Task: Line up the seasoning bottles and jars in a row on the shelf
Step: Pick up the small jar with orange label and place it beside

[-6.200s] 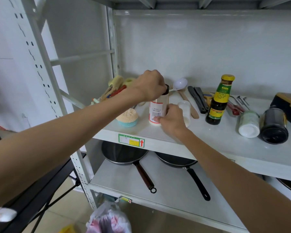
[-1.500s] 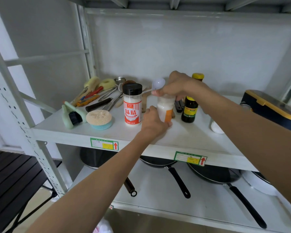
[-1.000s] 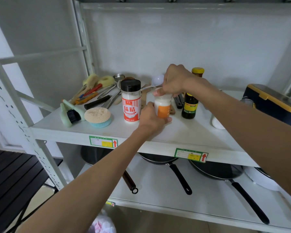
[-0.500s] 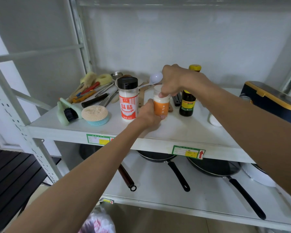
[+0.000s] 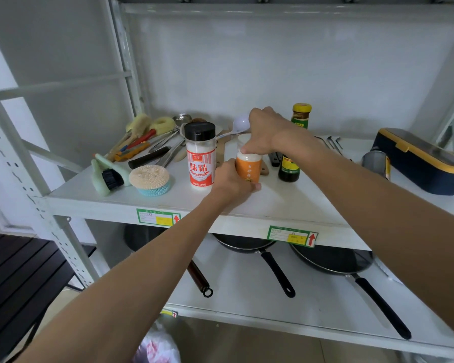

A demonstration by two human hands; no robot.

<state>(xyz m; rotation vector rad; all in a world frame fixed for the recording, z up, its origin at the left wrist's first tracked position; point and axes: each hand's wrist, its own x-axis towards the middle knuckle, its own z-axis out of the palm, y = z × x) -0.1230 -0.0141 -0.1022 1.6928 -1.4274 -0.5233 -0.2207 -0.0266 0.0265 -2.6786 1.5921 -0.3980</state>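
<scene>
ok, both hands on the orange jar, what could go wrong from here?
1. The small orange-labelled jar stands close beside the tall red-labelled shaker with the black cap; the left hand between them could nudge it over.
2. The right hand could knock the dark yellow-capped sauce bottle right behind it.

The white shelf (image 5: 286,203) carries a red-labelled shaker (image 5: 200,155), orange jar (image 5: 248,167) (upright), sauce bottle (image 5: 292,153).
</scene>
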